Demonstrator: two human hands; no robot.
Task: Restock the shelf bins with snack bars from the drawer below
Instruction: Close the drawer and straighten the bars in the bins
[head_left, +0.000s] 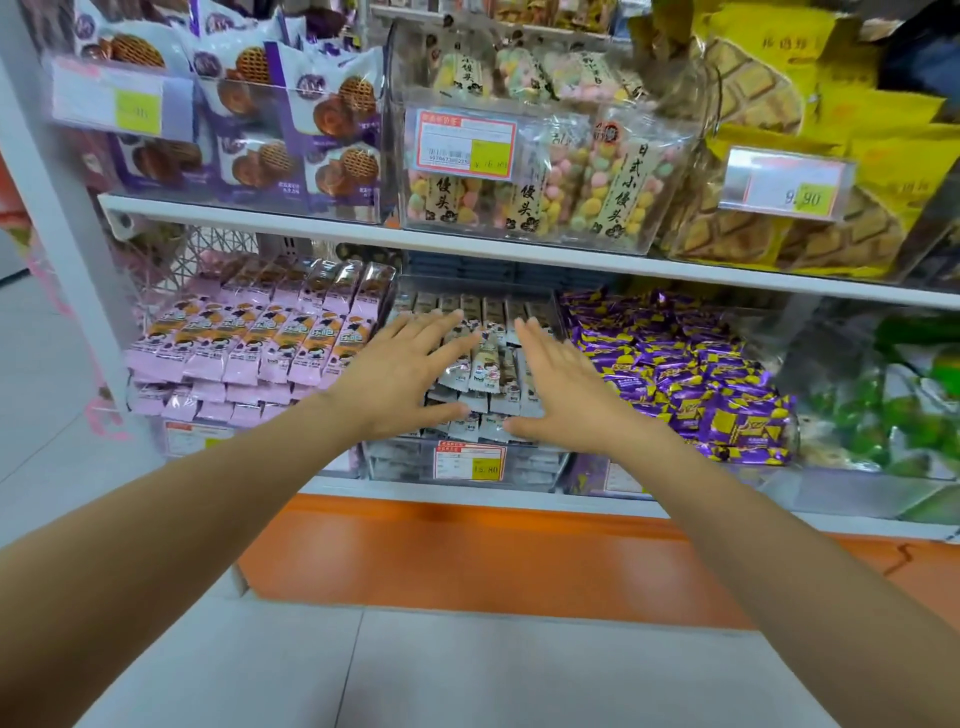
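Observation:
A clear bin (467, 470) on the lower shelf holds a stack of silver-wrapped snack bars (485, 376) in rows. My left hand (400, 374) lies flat on the left side of the stack, fingers straight and spread. My right hand (563, 387) lies flat against the right side of the same stack, fingers straight, thumb at the front edge. Neither hand grips a bar. The orange drawer front (467, 551) runs below the shelf and looks closed.
Pink-wrapped bars (249, 338) fill the bin to the left, purple packets (685, 374) the bin to the right, green packets (904, 410) further right. The upper shelf carries waffle packs (291, 135), coloured puff packs (545, 171) and yellow bags (779, 156). A grey tiled floor (467, 670) lies below.

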